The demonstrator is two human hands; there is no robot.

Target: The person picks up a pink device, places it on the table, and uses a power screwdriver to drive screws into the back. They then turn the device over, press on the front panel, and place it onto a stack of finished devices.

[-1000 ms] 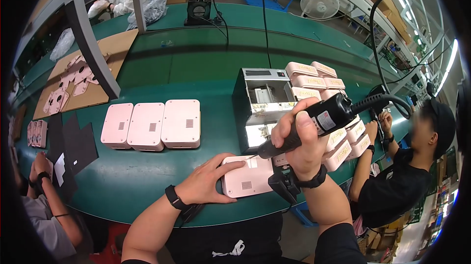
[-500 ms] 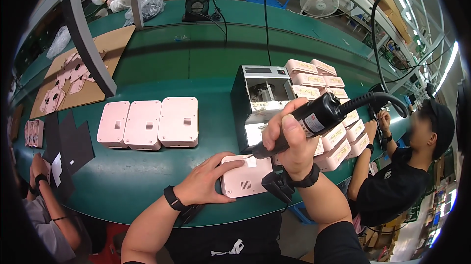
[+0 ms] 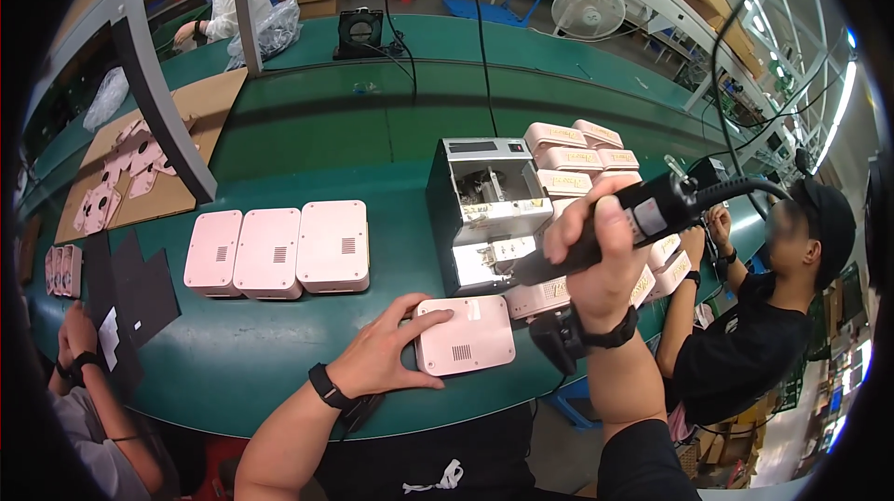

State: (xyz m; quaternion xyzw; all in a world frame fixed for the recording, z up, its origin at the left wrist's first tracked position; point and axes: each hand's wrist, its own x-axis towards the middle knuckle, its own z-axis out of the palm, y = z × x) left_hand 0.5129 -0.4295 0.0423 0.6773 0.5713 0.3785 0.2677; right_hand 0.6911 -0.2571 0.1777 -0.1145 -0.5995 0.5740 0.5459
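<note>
In front of me a pink plastic case [image 3: 486, 341] lies flat, its face with a small slotted vent and corner screw holes turned up. My left hand [image 3: 384, 349] steadies it by the left end, index finger on top and thumb along the near edge. Wrapped in my right hand [image 3: 605, 264] is a black electric screwdriver [image 3: 659, 205] with a cable from its rear. Its front end points left at the lower tray of a grey-black screw feeder [image 3: 507, 212]; whether the bit touches a screw there is too small to tell.
Three pink cases [image 3: 270, 245] stand in a row at left. More pink cases [image 3: 563, 158] are stacked behind and right of the feeder. Black sheets [image 3: 140, 282] and a cardboard sheet with pink parts [image 3: 223, 110] lie farther left. A co-worker [image 3: 745, 333] sits at right.
My right hand has lifted the screwdriver off the pink case and swung its tip up and right to the screw feeder. My left hand stays on the case.
</note>
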